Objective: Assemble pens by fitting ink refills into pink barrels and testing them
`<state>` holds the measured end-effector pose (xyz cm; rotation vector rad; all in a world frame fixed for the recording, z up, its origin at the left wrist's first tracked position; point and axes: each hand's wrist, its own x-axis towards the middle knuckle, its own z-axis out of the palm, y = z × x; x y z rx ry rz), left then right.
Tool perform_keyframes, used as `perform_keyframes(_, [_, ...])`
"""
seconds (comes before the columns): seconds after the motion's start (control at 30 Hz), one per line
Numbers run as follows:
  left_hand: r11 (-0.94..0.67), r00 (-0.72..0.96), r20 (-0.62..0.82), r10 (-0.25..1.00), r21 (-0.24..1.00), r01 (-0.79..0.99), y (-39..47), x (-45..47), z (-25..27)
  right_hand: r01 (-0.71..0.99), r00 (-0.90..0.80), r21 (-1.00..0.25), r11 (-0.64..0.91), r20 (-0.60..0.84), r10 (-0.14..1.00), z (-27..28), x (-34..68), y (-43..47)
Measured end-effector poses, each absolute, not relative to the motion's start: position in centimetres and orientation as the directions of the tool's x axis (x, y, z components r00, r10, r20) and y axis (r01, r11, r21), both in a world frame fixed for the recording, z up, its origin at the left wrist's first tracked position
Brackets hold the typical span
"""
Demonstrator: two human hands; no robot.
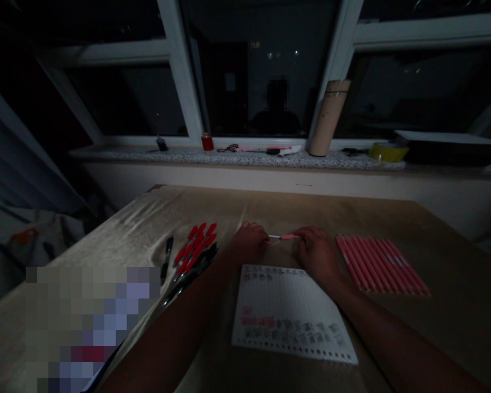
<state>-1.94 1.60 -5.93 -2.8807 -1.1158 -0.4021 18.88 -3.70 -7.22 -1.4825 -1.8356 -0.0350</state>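
- Brown table (pixel 294 210), below the far windowsill (pixel 180 154).
- Lined sheet (pixel 288 311), written on — near side.
- Pink sticks (pixel 380 265), rowed at right.
- Left hand (pixel 251 240) and right hand (pixel 317 251): apart, fingers closed on opposite ends of one slim piece.
- Red pieces (pixel 196 245), clustered left.
- Slim piece (pixel 287 237), pink and white — just beyond the sheet.

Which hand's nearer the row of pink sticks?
Right. The right hand is close beside the left edge of the row of pink sticks; the left hand is farther left, on the other side of the right hand.
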Motion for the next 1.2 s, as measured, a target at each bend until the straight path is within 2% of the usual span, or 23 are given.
perform_keyframes(0.17, [-0.735,0.685,0.296,0.665,0.097,0.672,1.7,-2.1,-6.1,0.847,-0.014,-0.43,0.311,0.568,0.823,-7.3,19.0,-3.7])
perform_keyframes(0.5, [-0.56,0.437,0.43,0.79,0.217,0.8,2.8,-2.9,-6.8,0.836,-0.159,-0.386,0.391,0.511,0.845,-8.2,18.9,-3.0])
perform_keyframes(0.73, [-0.517,0.384,0.436,0.813,0.238,0.822,2.7,-3.4,-7.3,0.836,-0.195,-0.37,0.404,0.488,0.851,-8.6,19.0,-2.7])
perform_keyframes(0.83, [-0.497,0.352,0.445,0.824,0.265,0.826,2.5,-3.4,-7.3,0.814,-0.158,-0.424,0.397,0.496,0.854,-8.5,19.0,-2.7])
perform_keyframes(1.03, [-0.438,0.238,0.452,0.86,0.412,0.799,2.3,-3.7,-7.4,0.656,0.067,-0.706,0.269,0.409,0.91,-8.5,19.8,-2.5])
perform_keyframes(1.2, [-0.312,0.176,0.324,0.929,0.435,0.845,2.5,-4.0,-7.6,0.639,0.055,-0.74,0.212,0.318,0.946,-8.9,20.3,-2.1])
